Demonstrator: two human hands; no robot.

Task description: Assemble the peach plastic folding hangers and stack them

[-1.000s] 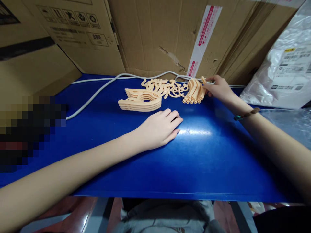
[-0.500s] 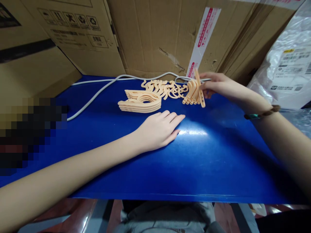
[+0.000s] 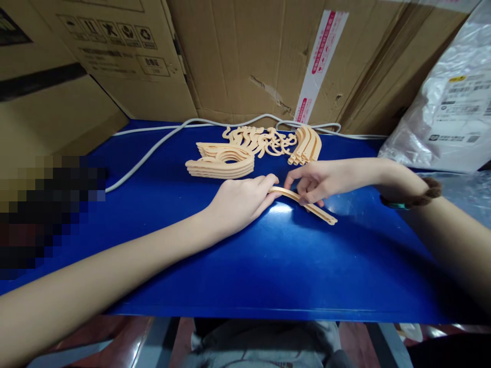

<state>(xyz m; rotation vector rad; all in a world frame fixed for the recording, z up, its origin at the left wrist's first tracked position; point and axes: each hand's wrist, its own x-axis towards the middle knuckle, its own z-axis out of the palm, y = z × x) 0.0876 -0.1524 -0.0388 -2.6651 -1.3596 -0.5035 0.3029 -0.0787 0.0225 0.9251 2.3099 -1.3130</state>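
A curved, pale beige plastic hanger arm slants over the blue table in front of me. My left hand pinches its far left end between thumb and fingers. Bent fingers of my right hand grip the same piece around its middle, leaving the slotted right end sticking out. Behind the hands, several like arms stand bunched together. To their left is a loose pile of beige hooks, and a neat stack of wider curved beige hanger pieces lies nearer my left hand.
A white cable runs along the back of the blue table. Cardboard boxes wall off the rear and left. At right sits a plastic-wrapped package with labels. A pixelated dark patch covers the left edge.
My right hand has brought the hanger arm from the bunch at the back down and left to my left hand. My left fingers have closed on its end.
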